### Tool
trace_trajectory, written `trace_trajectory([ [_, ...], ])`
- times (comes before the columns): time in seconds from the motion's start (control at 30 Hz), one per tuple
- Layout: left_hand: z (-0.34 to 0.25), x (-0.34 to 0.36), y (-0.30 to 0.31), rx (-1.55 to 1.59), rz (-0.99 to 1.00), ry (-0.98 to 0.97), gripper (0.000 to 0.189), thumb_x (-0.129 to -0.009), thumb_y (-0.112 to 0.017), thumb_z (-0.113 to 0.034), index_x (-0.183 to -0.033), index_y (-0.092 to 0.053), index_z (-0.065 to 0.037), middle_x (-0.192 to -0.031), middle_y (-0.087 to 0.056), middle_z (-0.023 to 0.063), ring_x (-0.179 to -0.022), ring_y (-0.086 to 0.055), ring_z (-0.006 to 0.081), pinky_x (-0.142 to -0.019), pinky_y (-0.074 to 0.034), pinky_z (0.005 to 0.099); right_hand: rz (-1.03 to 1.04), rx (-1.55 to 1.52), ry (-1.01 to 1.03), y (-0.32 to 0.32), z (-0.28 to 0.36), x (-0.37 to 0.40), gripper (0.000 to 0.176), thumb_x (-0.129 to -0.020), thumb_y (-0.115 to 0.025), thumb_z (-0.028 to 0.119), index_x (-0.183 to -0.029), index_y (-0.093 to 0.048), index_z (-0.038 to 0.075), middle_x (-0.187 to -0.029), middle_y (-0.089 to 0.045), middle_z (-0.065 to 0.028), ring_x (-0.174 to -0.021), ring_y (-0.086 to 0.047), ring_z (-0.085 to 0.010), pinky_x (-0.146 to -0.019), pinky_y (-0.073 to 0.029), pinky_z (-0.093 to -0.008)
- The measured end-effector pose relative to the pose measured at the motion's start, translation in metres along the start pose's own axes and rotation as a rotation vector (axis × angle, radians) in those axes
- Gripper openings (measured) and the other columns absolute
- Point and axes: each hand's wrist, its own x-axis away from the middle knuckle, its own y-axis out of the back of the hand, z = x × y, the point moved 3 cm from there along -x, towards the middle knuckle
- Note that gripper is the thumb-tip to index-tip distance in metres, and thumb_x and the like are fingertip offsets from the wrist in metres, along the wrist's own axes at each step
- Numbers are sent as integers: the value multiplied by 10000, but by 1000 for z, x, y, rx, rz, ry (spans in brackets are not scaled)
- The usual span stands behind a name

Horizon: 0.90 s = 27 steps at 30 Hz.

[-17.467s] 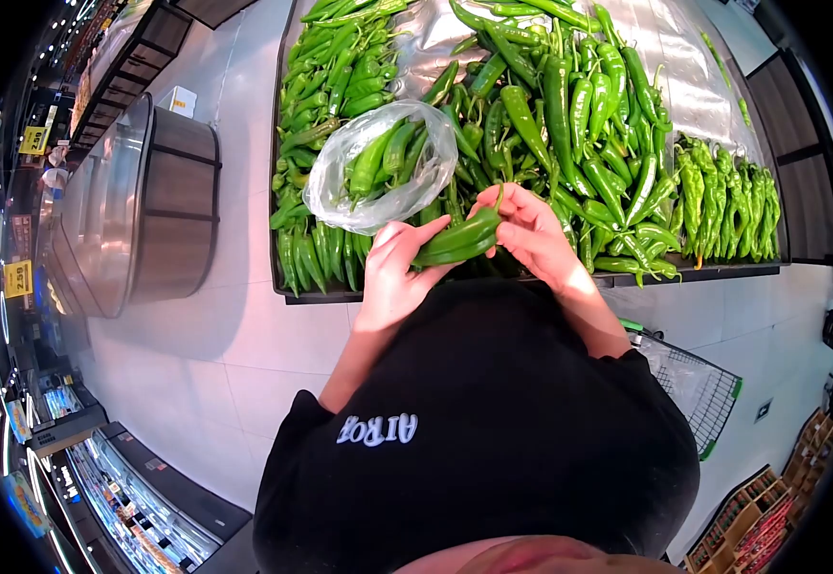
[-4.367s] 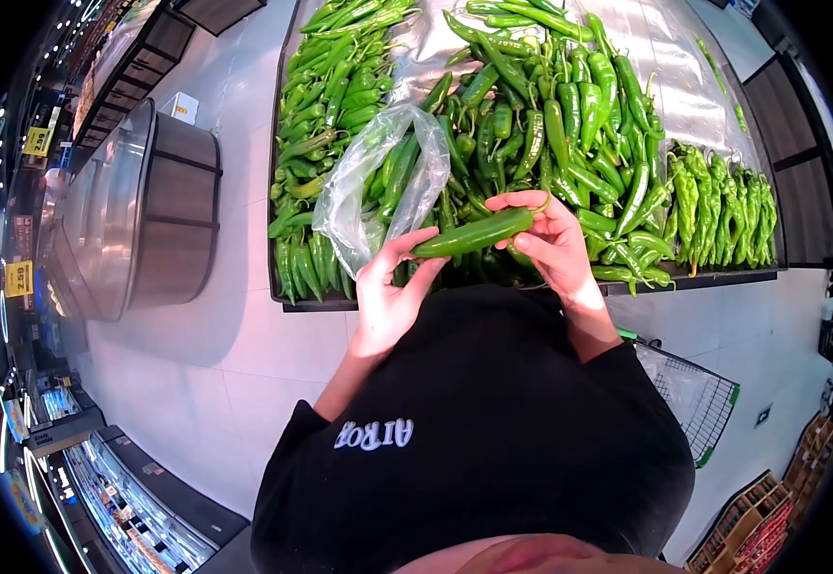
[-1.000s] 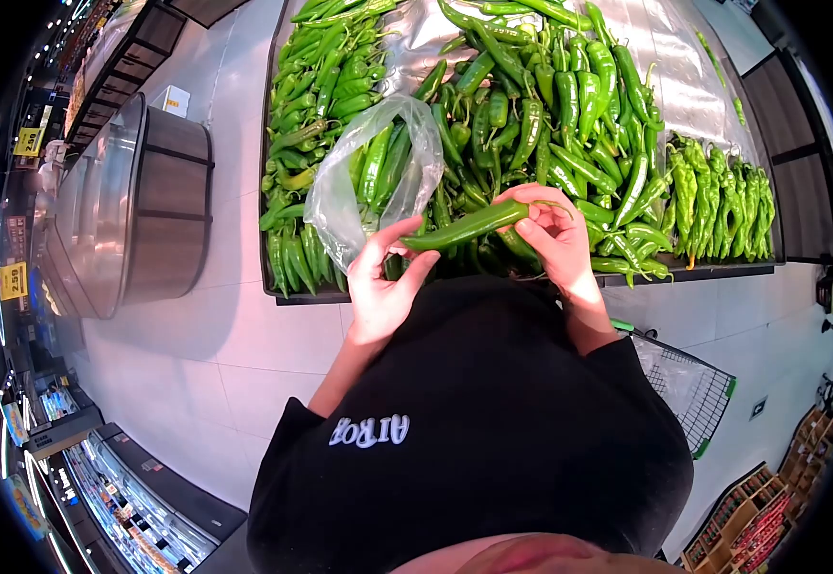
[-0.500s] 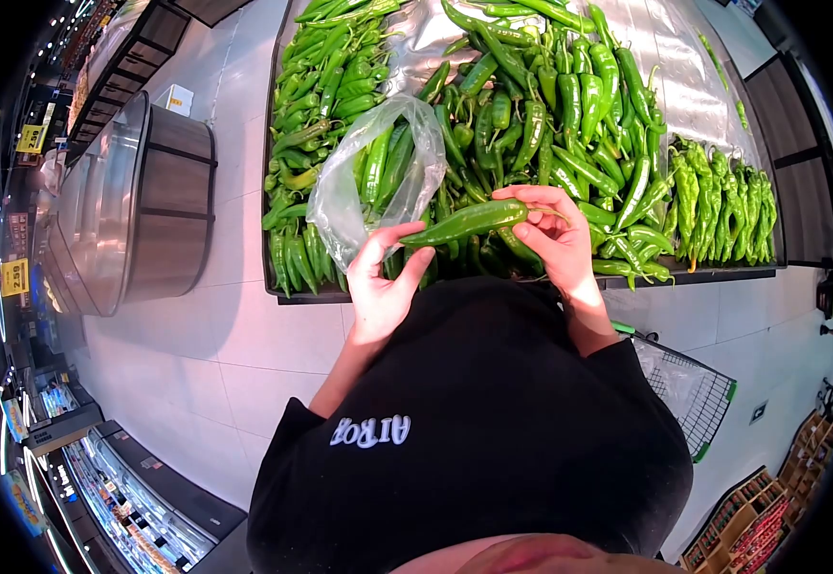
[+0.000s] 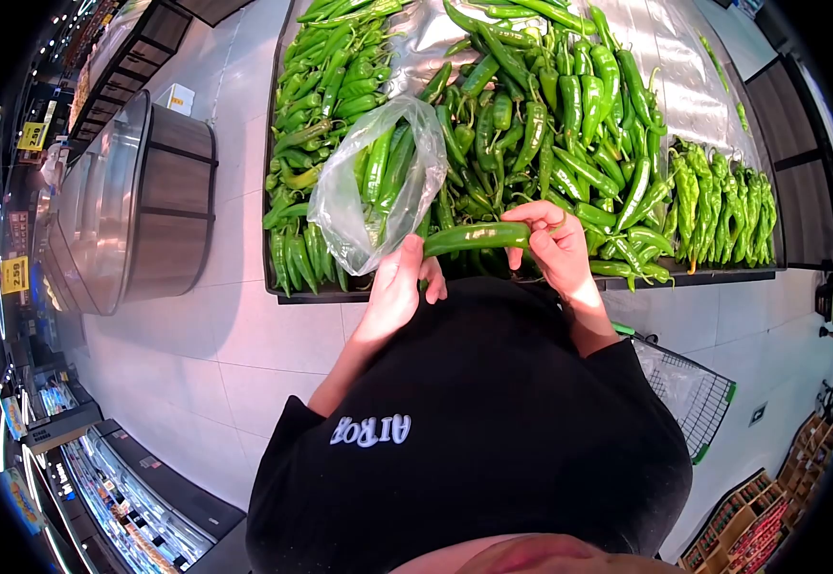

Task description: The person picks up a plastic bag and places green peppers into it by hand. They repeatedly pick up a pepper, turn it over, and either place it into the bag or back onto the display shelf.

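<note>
- left hand (image 5: 402,277) pinches tip of green pepper (image 5: 478,237)
- right hand (image 5: 560,251) grasps its stem end
- clear bag (image 5: 333,196), bagged peppers (image 5: 375,167) inside, near left hand

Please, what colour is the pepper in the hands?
The held pepper is green, clearest in the head view.

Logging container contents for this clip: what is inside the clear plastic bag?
Long green peppers show through the open mouth of the clear plastic bag. Any deeper ones are covered by these and the cloudy film, so the total cannot be told.
</note>
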Motion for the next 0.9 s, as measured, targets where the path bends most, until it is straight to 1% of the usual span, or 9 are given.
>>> trace_trajectory([
  [0.2, 13, -2, -1, -1, 101, 127, 632, -1084, -227, -526, -671, -408, -84, -546, -523, 71, -573, -568, 178, -625, -485, 302, -13, 80, -15, -3, 4, 0, 347, -954, -674, 141, -1244, -630, -44, -929, -694, -77, -747, -640, -107, -702, -498, -242],
  [0.3, 24, -4, -2, 88, 125, 140, 583, -1092, -256, -493, -869, -533, -30, -676, -591, 80, -634, -572, 162, -684, -477, 286, -102, 180, -2, -6, 7, -8, 284, -945, -666, 76, -1204, -661, -42, -970, -701, -74, -766, -636, -103, -708, -499, -245],
  [0.4, 34, -6, -2, 144, 157, 107, 489, -1100, -308, -427, -1120, -546, 0, -745, -613, 84, -683, -578, 155, -701, -475, 280, -155, 361, 82, -10, 13, -22, 317, -940, -657, 59, -1245, -641, -27, -941, -702, -69, -792, -647, -121, -743, -505, -238],
  [0.5, 36, -6, -5, 127, 184, 123, 422, -1102, -337, -351, -1157, -554, 6, -802, -621, 79, -734, -582, 148, -734, -490, 280, -132, 805, 360, -32, 33, -45, 338, -872, -682, -14, -1209, -667, -5, -901, -685, -80, -798, -651, -161, -728, -504, -257],
  [0.53, 34, -6, -5, 49, 217, 144, 386, -1094, -362, -312, -1166, -568, 7, -827, -623, 65, -776, -583, 138, -758, -491, 274, -151, 798, 343, -36, 26, -53, 379, -811, -719, -32, -1184, -684, 19, -900, -671, -104, -804, -651, -191, -717, -502, -281],
  [0.57, 36, -6, -6, 29, 249, 165, 341, -1077, -417, -277, -1153, -589, 6, -843, -625, 54, -797, -586, 127, -777, -486, 267, -147, 878, 406, -37, 12, -61, 394, -802, -735, -24, -1185, -696, 62, -931, -677, -93, -801, -646, -213, -715, -508, -314],
  [0.63, 33, -5, -9, -80, 289, 119, 293, -1057, -465, -239, -1149, -603, 3, -850, -629, 48, -809, -591, 119, -790, -483, 265, -110, 1143, 726, -48, -9, -79, 401, -805, -741, 11, -1189, -707, 119, -929, -674, -80, -803, -640, -245, -715, -511, -350],
  [0.73, 33, -5, -9, -139, 297, 106, 269, -1042, -500, -221, -1149, -613, -2, -868, -640, 46, -827, -599, 119, -796, -486, 268, 57, 1326, 656, -60, -40, -107, 375, -828, -722, 122, -1200, -691, 163, -921, -628, -55, -848, -605, -259, -757, -471, -387],
  [0.9, 31, -2, -7, -160, 260, 74, 224, -1034, -517, -174, -1139, -620, -6, -870, -642, 43, -818, -599, 113, -790, -494, 263, -56, 1483, 587, -68, -67, -131, 367, -825, -713, 174, -1188, -687, 129, -983, -579, -51, -945, -557, -254, -812, -421, -400],
])
